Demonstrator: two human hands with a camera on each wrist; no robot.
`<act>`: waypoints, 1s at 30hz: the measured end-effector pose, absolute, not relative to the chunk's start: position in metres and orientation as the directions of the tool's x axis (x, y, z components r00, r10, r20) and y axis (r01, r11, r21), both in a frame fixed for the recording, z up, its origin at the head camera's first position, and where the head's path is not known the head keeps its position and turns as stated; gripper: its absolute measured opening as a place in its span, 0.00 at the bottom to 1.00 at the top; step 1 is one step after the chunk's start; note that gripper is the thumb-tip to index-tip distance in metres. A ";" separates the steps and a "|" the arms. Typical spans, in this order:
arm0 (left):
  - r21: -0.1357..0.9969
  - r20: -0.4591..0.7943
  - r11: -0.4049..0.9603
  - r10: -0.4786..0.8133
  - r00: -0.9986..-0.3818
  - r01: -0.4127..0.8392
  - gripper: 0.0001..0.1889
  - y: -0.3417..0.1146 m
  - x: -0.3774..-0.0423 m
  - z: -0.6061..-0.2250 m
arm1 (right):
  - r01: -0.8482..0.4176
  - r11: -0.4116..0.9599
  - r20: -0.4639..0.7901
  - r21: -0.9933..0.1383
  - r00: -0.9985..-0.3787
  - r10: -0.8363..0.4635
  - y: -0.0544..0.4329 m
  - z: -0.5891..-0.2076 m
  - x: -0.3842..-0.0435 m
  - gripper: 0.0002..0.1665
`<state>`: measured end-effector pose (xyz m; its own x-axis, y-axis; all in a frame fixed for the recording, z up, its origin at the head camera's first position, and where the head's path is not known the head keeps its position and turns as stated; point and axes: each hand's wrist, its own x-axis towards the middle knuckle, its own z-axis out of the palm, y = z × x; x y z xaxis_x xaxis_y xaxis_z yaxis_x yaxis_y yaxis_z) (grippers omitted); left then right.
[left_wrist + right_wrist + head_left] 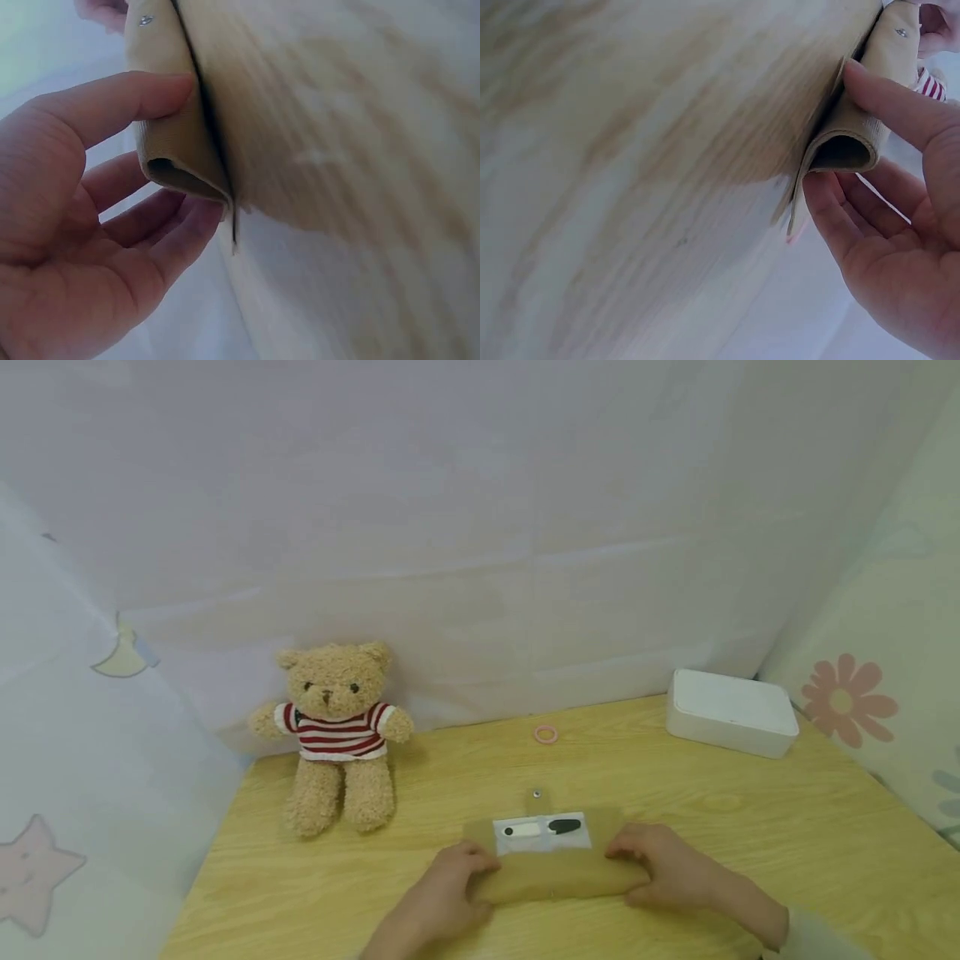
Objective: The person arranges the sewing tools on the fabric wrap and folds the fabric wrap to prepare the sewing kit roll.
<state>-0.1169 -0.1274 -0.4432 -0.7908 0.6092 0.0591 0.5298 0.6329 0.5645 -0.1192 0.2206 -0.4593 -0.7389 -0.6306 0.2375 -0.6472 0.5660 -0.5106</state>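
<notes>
A tan pouch (558,878) lies on the table at the front, its near edge folded over into a thick roll. My left hand (448,887) grips the roll's left end, thumb on the near side and fingers over the far side. The right hand (670,870) holds the opposite end in the same way. Seen from the right wrist, the folded fabric (845,139) forms a hollow loop at its end. A pale pocket (543,847) beyond the roll shows a white tool (521,830) and a dark-ended one (565,826). A small tab with a metal snap (537,794) sticks out at the far side.
A teddy bear (341,739) in a striped sweater sits at the back left of the wooden table (315,893). Behind the pouch lies a pink ring (545,734). A white box (731,712) stands at the back right, near the curtain-like backdrop (480,568).
</notes>
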 end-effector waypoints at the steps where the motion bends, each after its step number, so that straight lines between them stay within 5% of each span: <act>1: 0.574 0.055 0.634 0.602 -0.796 0.519 0.22 -0.128 -0.118 -0.443 | -0.658 0.562 0.251 -0.501 -0.732 -0.633 0.220 -0.459 -0.119 0.25; 16: 0.751 0.006 0.506 0.637 -0.771 0.424 0.11 -0.136 -0.133 -0.439 | -0.612 0.470 0.204 -0.636 -0.721 -0.662 0.224 -0.446 -0.121 0.11; 26: 0.688 0.058 0.525 0.649 -0.758 0.502 0.10 -0.134 -0.128 -0.445 | -0.639 0.469 0.223 -0.610 -0.706 -0.672 0.224 -0.450 -0.120 0.16; 30: 0.654 0.043 0.540 0.672 -0.739 0.529 0.17 -0.132 -0.126 -0.447 | -0.675 0.469 0.239 -0.569 -0.682 -0.692 0.222 -0.454 -0.121 0.20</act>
